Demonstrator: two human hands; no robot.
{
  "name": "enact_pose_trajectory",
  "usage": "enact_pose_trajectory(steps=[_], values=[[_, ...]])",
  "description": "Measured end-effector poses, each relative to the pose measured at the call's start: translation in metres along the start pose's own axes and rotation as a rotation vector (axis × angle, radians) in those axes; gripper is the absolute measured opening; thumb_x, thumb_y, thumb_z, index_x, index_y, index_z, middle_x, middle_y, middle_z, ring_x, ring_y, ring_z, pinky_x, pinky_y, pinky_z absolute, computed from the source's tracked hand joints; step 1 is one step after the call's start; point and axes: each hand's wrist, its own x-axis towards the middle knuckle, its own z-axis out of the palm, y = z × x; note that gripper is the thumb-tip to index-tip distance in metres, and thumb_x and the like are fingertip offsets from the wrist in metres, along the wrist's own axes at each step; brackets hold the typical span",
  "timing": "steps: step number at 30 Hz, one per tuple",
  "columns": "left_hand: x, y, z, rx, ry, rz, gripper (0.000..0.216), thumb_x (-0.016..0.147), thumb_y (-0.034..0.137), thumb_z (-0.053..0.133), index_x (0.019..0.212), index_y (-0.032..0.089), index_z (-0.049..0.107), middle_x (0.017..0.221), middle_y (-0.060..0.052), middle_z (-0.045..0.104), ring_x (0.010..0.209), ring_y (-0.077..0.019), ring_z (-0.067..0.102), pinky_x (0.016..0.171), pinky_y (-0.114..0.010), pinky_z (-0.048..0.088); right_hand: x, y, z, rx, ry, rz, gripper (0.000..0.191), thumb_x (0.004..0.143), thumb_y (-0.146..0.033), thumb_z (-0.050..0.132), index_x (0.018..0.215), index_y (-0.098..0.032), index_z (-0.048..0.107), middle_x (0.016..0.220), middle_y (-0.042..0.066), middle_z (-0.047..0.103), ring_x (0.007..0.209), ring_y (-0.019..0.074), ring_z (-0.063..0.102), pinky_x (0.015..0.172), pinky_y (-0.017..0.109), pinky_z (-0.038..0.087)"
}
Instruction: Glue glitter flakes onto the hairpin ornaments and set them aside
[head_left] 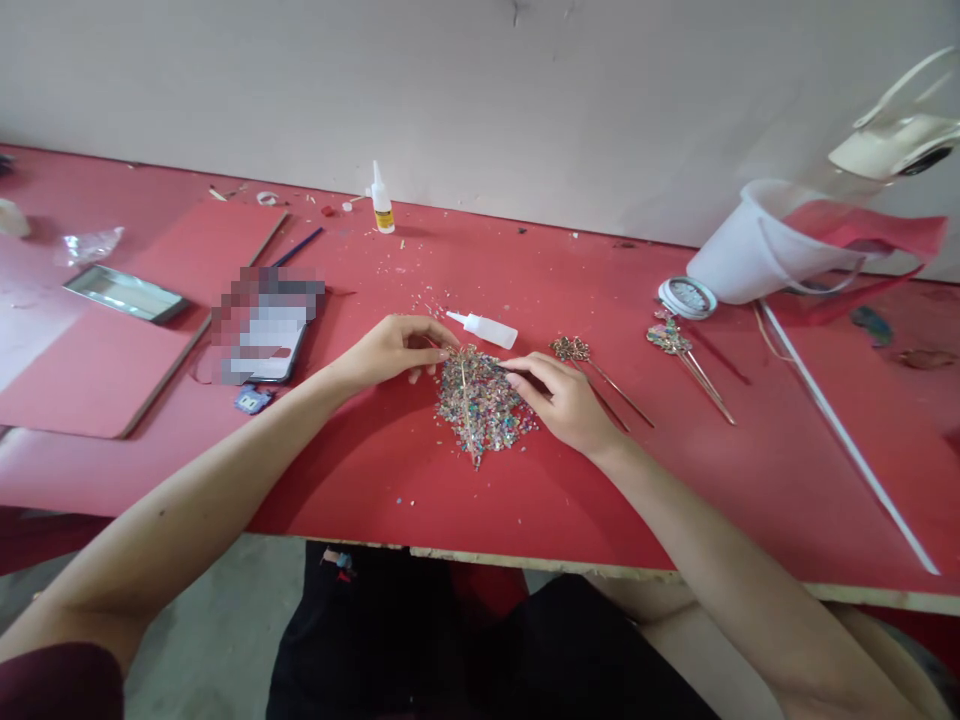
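A heap of tiny multicoloured shell-like chips (499,418) lies on the red table in front of me. Across it, prongs toward me, lies a gold hairpin (466,405) whose ornate head is at the heap's far edge. My left hand (397,352) pinches that head between thumb and fingers. At the heap's right side, my right hand (561,398) has its thumb and index finger drawn together; anything between them is too small to make out. A white squeeze bottle (489,330) lies just beyond the heap. Right of my right hand rests another ornate hairpin (571,350).
Farther right are a decorated hairpin (669,338), a round white-rimmed lid (688,297) and a tipped white bucket (750,245). A yellow-labelled glue bottle (383,205) stands near the wall. Leftward lie a phone (274,335), a blue pen (298,247) and a shallow case (124,294).
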Motion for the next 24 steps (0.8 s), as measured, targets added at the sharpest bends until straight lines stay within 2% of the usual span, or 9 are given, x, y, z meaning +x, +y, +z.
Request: enact_pose_trajectory(steps=[4,13,18,24], values=[[0.000,-0.005,0.000,0.022,-0.033,-0.001,0.019,0.086,0.025,0.063,0.100,0.013,0.068,0.065,-0.001,0.063,0.042,-0.0033,0.047,0.042,-0.016,0.039,0.001,-0.001,0.001,-0.010,-0.056,-0.006,0.015,0.094,-0.034,0.054,0.098,-0.024,0.065,0.089,0.002,0.066,0.080,0.0153,0.062,0.074,0.031,0.049],[0.000,-0.004,-0.007,0.034,-0.085,-0.040,0.020,0.086,0.027,0.062,0.101,0.014,0.067,0.062,0.000,0.061,0.037,-0.0024,0.044,0.037,-0.015,0.036,0.019,0.014,0.008,-0.173,-0.102,-0.208,0.017,0.096,-0.030,0.052,0.105,-0.025,0.065,0.100,0.006,0.063,0.093,0.0195,0.062,0.086,0.037,0.050],[0.000,-0.005,-0.007,0.036,-0.094,-0.057,0.024,0.087,0.029,0.062,0.104,0.014,0.067,0.058,0.001,0.059,0.037,-0.0031,0.045,0.036,-0.015,0.036,0.018,0.011,0.004,-0.121,-0.026,-0.170,0.016,0.094,-0.031,0.056,0.105,-0.027,0.065,0.099,0.006,0.063,0.087,0.0190,0.062,0.081,0.036,0.052],[0.001,-0.006,-0.006,0.045,-0.086,-0.069,0.025,0.087,0.031,0.061,0.105,0.014,0.067,0.056,0.002,0.058,0.036,-0.0026,0.044,0.034,-0.014,0.035,0.017,0.011,0.003,-0.162,-0.083,-0.183,0.015,0.095,-0.029,0.053,0.100,-0.025,0.067,0.093,0.005,0.063,0.083,0.0176,0.062,0.075,0.034,0.051]])
